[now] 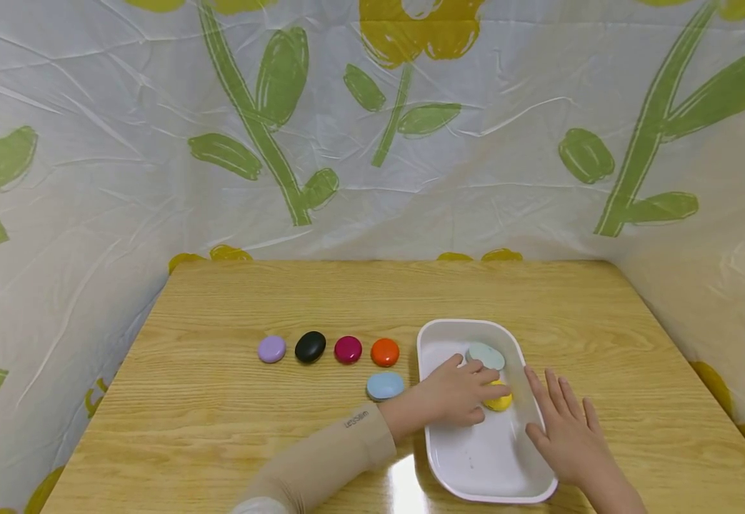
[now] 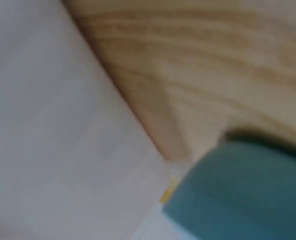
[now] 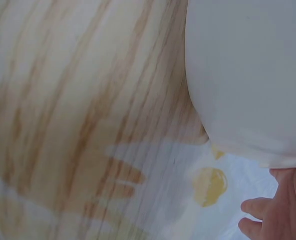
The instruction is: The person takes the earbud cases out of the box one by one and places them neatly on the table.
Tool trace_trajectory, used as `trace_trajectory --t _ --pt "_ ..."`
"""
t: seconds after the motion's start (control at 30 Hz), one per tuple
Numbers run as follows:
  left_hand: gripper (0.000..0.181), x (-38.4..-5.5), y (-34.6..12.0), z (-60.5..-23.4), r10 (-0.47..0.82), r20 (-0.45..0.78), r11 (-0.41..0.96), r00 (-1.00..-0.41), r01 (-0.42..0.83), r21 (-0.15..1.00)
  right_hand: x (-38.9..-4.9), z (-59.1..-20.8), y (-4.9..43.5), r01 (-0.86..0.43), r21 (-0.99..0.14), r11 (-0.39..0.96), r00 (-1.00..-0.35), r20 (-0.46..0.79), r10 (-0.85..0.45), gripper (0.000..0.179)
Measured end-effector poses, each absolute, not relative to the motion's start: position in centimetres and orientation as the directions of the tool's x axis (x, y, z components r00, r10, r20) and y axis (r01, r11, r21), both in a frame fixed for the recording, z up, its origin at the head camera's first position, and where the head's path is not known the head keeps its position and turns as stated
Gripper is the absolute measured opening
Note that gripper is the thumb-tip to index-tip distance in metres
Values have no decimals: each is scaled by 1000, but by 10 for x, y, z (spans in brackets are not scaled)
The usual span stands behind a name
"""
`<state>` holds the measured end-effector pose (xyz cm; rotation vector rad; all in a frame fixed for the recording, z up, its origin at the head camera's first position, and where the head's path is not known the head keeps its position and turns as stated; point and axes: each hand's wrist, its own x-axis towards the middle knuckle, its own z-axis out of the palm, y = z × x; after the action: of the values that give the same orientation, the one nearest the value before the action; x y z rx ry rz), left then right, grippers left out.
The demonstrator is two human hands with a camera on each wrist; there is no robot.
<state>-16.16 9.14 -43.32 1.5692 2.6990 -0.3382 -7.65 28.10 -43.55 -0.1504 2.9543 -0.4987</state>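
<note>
My left hand (image 1: pixel 458 392) reaches over the left rim of a white rectangular tub (image 1: pixel 475 464), fingers spread. Inside, its fingertips overlap a smooth yellow pebble-like piece (image 1: pixel 499 397) and come close to a pale mint one (image 1: pixel 486 355) at the far end. Along the tub's right outer side lies my right hand (image 1: pixel 570 435), fingers extended, thumb at the rim; the right wrist view shows this hand (image 3: pixel 285 205) by the tub wall (image 3: pixel 253 80). A light blue oval piece (image 1: pixel 385 385) rests on the table beside my left forearm, and fills the left wrist view's lower right corner.
Lilac (image 1: pixel 272 349), black (image 1: pixel 311 347), crimson (image 1: pixel 348 350) and orange (image 1: pixel 385 352) rounded pieces form a row on the wooden table (image 1: pixel 218 428), left of the tub. A flower-printed plastic sheet (image 1: pixel 475 200) hangs behind the table and at both sides.
</note>
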Motion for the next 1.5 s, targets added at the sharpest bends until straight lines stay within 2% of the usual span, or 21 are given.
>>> trace_trajectory --t 0.3,0.63,0.9,1.23,1.5 --pt "55 -161 98 -441 849 -183 477 -496 868 -140 -76 -436 281 -70 -335 940 -985 -123 -118 75" --pt "54 -162 102 -447 857 -196 456 -476 879 -140 -78 -436 282 -69 -339 938 -984 -132 -120 75" --pt "58 -161 101 -447 840 -229 480 -491 871 -108 -77 -435 281 -73 -343 937 -983 -133 -125 76" --pt "45 -158 94 -446 862 -157 462 -481 875 -146 -77 -435 281 -80 -343 936 -984 -121 -129 76" --pt "43 -162 87 -442 885 -88 439 -457 883 -168 -76 -435 281 -77 -347 935 -985 -120 -126 77"
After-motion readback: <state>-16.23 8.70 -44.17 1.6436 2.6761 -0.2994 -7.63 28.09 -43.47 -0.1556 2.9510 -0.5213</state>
